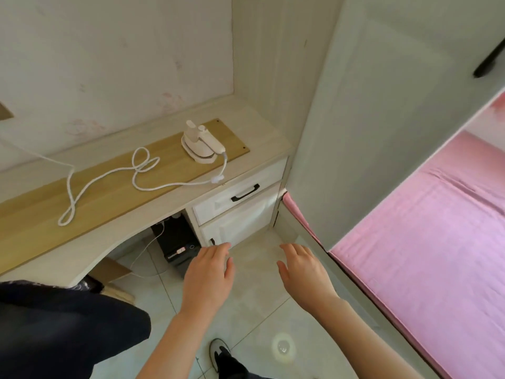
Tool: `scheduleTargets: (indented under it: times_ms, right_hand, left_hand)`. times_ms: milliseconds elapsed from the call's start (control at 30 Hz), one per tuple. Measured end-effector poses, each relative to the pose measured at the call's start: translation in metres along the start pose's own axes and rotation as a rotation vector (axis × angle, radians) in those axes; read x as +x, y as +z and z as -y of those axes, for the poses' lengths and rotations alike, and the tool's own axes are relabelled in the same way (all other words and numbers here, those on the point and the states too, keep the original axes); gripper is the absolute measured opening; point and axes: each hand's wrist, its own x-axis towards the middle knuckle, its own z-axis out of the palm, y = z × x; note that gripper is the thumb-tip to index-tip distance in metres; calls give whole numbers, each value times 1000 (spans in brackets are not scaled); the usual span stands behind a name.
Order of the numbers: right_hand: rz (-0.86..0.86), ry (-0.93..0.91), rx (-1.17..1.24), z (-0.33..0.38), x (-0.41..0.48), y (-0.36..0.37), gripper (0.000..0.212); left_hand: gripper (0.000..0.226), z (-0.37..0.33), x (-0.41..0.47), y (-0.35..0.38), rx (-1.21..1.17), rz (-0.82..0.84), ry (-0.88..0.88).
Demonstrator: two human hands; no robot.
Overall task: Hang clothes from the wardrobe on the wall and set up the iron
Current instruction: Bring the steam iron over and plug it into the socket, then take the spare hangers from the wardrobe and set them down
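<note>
Both empty: left grip (pixel 207 272) and right grip (pixel 303 272) hover over the floor tiles, fingers spread. Ahead and left of them the small iron (pixel 200 144) sits on the desk (pixel 32 214), its cord (pixel 142 170) sprawled loose. No garment in view, so I'd say the hanging is all left to do.

One wide-angle view from the person's head looks forward and steeply down. The bench (pixel 68 250) fills nine to eleven o'clock, its iron (pixel 202 144) mid-distance; the bed (pixel 423 242) runs along three o'clock, the floor (pixel 254 310) nearest.
</note>
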Motion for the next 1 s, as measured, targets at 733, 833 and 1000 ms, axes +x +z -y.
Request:
scheduleTargets:
  times_ms: [733,833,1000]
  right_hand:
    - [-153,283,85,-302,-172,-79,32]
    - [-161,304,93,-322,-166,-88,36]
    - [-171,305,93,-349,-133,-109,39]
  left_hand:
    - [23,-327,-48,157,-65,152,218]
    - [25,-349,-30,164,-87,168,232]
    - [29,-377,18,181,-131,194,220]
